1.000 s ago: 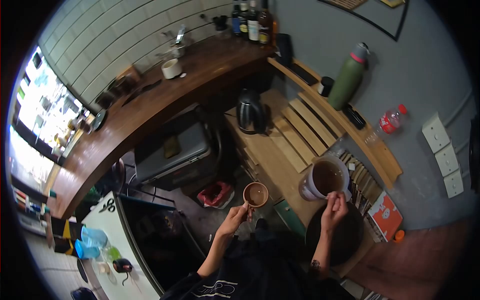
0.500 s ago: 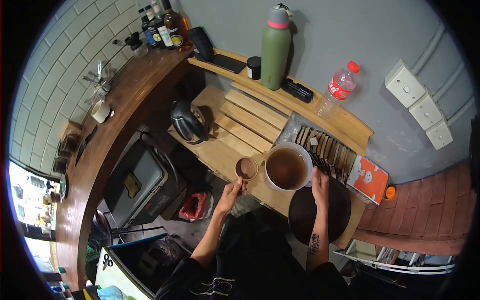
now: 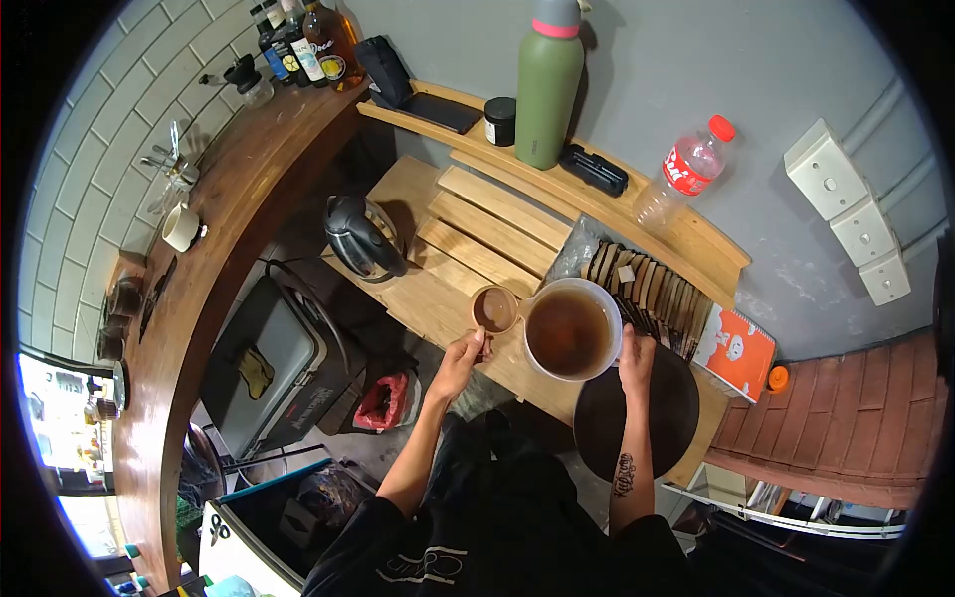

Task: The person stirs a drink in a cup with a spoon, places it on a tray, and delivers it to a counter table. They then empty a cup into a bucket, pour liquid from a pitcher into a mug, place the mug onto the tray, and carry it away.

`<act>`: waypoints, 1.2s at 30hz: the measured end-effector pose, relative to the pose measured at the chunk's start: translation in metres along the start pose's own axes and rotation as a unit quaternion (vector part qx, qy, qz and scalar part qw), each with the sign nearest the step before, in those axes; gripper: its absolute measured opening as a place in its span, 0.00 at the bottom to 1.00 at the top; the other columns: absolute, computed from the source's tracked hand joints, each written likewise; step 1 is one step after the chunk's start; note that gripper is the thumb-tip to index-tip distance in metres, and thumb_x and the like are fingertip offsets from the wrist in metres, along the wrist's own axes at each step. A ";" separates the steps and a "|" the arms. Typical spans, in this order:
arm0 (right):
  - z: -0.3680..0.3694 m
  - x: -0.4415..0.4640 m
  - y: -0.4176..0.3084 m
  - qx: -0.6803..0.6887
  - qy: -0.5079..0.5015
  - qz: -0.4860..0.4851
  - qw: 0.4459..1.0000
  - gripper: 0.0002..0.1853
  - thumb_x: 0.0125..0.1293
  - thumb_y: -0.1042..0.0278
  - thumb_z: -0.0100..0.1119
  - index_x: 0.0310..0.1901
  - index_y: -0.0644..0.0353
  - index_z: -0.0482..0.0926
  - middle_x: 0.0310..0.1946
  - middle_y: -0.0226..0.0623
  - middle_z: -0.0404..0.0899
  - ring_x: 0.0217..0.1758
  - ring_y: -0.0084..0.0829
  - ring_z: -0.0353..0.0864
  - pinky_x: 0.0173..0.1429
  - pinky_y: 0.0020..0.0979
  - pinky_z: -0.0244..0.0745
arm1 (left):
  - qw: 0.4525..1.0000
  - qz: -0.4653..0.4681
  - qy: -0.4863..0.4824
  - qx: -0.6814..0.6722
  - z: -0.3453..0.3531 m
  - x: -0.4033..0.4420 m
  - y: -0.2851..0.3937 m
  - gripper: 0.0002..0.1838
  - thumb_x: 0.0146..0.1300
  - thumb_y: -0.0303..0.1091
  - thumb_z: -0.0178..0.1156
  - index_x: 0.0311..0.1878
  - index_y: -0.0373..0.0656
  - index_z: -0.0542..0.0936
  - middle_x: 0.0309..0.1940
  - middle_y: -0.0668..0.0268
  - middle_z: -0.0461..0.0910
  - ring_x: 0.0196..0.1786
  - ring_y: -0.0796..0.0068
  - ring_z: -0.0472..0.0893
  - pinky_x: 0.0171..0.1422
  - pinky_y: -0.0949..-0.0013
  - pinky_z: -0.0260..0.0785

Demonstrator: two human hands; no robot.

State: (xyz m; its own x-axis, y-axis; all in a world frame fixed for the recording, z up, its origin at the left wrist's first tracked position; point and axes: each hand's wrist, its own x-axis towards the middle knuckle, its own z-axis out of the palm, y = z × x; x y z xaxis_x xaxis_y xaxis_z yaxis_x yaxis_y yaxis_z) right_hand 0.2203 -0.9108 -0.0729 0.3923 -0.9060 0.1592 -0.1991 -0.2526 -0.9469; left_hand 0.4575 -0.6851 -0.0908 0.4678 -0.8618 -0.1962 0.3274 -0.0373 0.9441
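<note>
My left hand (image 3: 461, 366) is closed on a small brown cup (image 3: 494, 310), which has some brownish liquid inside. My right hand (image 3: 635, 360) grips the handle of a clear plastic jug (image 3: 616, 310) that holds dark brown liquid (image 3: 567, 333). Both are held above the wooden table. The jug's spout side faces the cup and lies close to its rim; whether they touch or anything is pouring, I cannot tell. Beneath my right forearm is a round dark stool seat or tray (image 3: 597, 428).
On the slatted table (image 3: 487, 259) stands a black kettle (image 3: 360, 239). A row of brown packets (image 3: 657, 298) and an orange notebook (image 3: 741, 353) lie to the right. The wall shelf carries a green flask (image 3: 548, 95) and plastic bottle (image 3: 686, 169). A curved counter (image 3: 239, 189) runs left.
The cup and jug have come closer together, the cup rising slightly and the jug's spout now beside its rim. The camera view has shifted a little. Both hands keep their hold.
</note>
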 end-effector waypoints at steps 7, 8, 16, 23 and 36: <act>0.010 0.005 -0.004 -0.064 -0.002 -0.026 0.998 0.29 0.76 0.61 0.52 0.16 0.65 0.62 0.11 0.29 0.56 0.17 0.21 0.56 0.25 0.39 0.49 | 1.000 -0.003 0.006 -0.005 -0.002 0.005 0.002 0.24 0.79 0.55 0.47 0.43 0.42 0.77 0.34 0.72 0.72 0.40 0.81 0.73 0.51 0.71 0.68; 0.012 0.006 -0.006 -0.064 -0.005 -0.026 0.998 0.29 0.76 0.61 0.52 0.16 0.65 0.62 0.11 0.29 0.56 0.17 0.21 0.56 0.25 0.39 0.49 | 1.000 -0.004 0.002 -0.004 -0.003 0.006 0.002 0.24 0.79 0.55 0.47 0.41 0.42 0.77 0.34 0.72 0.72 0.40 0.81 0.73 0.51 0.71 0.68; 0.021 0.011 -0.029 -0.077 -0.017 -0.035 0.996 0.27 0.75 0.63 0.52 0.16 0.67 0.60 0.10 0.31 0.55 0.16 0.21 0.56 0.25 0.40 0.48 | 1.000 0.009 -0.009 -0.027 -0.010 0.001 0.003 0.24 0.79 0.55 0.46 0.38 0.44 0.74 0.34 0.72 0.71 0.41 0.79 0.73 0.52 0.70 0.67; 0.029 0.012 -0.042 -0.079 -0.022 -0.046 0.996 0.26 0.75 0.64 0.51 0.18 0.67 0.61 0.11 0.33 0.54 0.18 0.21 0.55 0.25 0.40 0.48 | 0.999 0.014 0.017 -0.038 -0.008 -0.002 0.000 0.25 0.81 0.53 0.42 0.34 0.43 0.72 0.31 0.70 0.71 0.38 0.78 0.71 0.49 0.71 0.65; 0.043 0.019 -0.060 -0.096 -0.053 -0.071 0.991 0.26 0.75 0.65 0.51 0.17 0.68 0.62 0.11 0.37 0.55 0.16 0.27 0.55 0.26 0.42 0.49 | 0.998 0.040 0.046 0.011 -0.018 0.001 -0.007 0.23 0.82 0.48 0.45 0.36 0.39 0.74 0.38 0.70 0.64 0.41 0.78 0.71 0.52 0.70 0.67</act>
State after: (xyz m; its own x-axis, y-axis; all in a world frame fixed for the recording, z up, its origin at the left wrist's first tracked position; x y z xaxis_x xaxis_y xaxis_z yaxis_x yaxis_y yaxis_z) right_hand 0.2784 -0.8982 -0.0252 0.5182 -0.8187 0.2473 -0.2984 -0.4441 -0.8448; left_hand 0.4707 -0.6764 -0.1028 0.5650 -0.8128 -0.1418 0.2681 0.0182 0.9632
